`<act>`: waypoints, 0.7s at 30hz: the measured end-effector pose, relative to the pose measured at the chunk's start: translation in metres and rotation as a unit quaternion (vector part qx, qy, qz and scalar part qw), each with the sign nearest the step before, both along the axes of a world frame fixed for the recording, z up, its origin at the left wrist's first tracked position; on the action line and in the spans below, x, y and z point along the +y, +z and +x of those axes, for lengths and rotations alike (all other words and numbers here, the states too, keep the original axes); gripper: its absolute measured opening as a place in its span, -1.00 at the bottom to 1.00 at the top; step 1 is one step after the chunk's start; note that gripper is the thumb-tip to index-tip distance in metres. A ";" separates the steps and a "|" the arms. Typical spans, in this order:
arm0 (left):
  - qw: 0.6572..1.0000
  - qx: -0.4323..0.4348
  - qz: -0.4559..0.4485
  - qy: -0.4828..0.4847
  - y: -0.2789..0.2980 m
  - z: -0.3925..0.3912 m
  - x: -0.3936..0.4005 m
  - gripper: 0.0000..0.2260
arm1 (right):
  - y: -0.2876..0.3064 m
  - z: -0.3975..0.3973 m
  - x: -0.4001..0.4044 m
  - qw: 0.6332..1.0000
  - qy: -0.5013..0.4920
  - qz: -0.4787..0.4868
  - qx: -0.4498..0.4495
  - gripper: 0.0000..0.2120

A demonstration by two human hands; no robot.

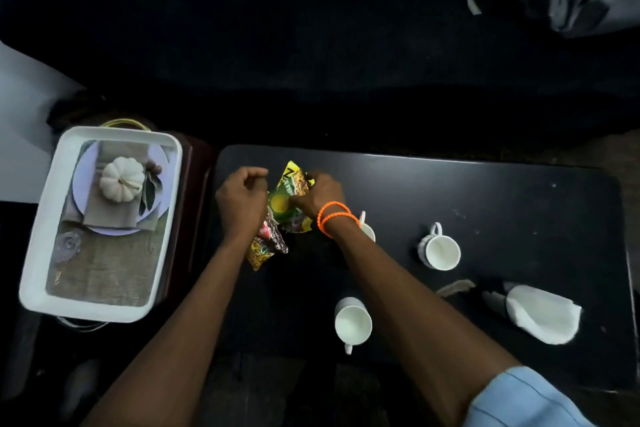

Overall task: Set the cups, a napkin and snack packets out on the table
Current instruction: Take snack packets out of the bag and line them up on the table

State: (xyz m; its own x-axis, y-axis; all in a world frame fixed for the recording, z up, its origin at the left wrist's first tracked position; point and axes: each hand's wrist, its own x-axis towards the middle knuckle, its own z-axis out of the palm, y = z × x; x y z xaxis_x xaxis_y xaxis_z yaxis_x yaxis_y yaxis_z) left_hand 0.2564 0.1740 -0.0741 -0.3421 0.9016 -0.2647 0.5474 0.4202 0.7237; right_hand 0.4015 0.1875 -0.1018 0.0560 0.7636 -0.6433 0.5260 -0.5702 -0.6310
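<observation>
Three white cups stand on the black table (485,191) in the head view: one near the front edge (353,322) with its handle toward the person, one to the right (440,250) with its handle pointing away, and a third (367,227) mostly hidden behind the right forearm. A green and yellow snack packet (289,199) lies at the table's left end, its long axis running from the near side up and slightly rightward to a yellow corner at the far end; its foil looks glossy and crinkled. The right hand (320,192), an orange beaded bracelet (334,217) at its wrist, has its fingers curled over the packet's far right edge, pinching it. The left hand (242,196) is beside the packet with its fingers curled in; whether they pinch anything cannot be told. Under the left wrist lie two more packets (265,246), one yellow, one dark with red, angled toward the near left. A white folded napkin (543,314), soft and rounded, lies at the table's near right. Left of the table sits a white rectangular tray (34,270) with rounded corners, its base printed with a pale pumpkin on a plate.
</observation>
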 end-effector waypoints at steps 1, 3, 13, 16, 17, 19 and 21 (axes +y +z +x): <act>1.000 -0.002 0.000 -0.005 -0.003 -0.002 0.000 -0.86 | -0.005 -0.004 0.001 1.000 -0.006 -0.002 0.000 -0.32; 1.000 -0.004 -0.001 -0.005 -0.008 -0.007 0.000 -0.87 | -0.010 -0.007 0.002 0.999 -0.030 0.000 0.012 -0.33; 0.999 -0.046 0.012 0.014 -0.009 0.022 0.019 -0.85 | 0.015 0.141 -0.012 0.900 -0.403 0.069 0.152 -0.78; 0.997 -0.079 0.023 -0.015 -0.012 0.069 0.030 -0.85 | 0.018 0.215 -0.038 0.846 -0.520 0.089 0.074 -0.80; 0.995 -0.086 0.028 -0.034 -0.014 0.089 0.033 -0.86 | 0.016 0.236 -0.047 0.834 -0.542 0.081 0.058 -0.78; 0.991 -0.094 0.029 -0.088 -0.018 0.132 0.040 -0.85 | 0.012 0.265 -0.062 0.819 -0.566 0.047 0.079 -0.77; 0.981 -0.089 0.002 -0.171 -0.023 0.177 0.045 -0.83 | 0.000 0.283 -0.072 0.853 -0.518 -0.008 0.063 -0.75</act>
State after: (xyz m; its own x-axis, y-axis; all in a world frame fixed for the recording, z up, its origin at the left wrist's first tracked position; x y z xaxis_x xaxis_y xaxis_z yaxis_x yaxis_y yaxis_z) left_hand 0.4331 0.2193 -0.0973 0.0315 0.9570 -0.2884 0.5213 0.2304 0.8217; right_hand 0.6840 0.1159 -0.1014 0.6247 0.3378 -0.7040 -0.3370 -0.6967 -0.6333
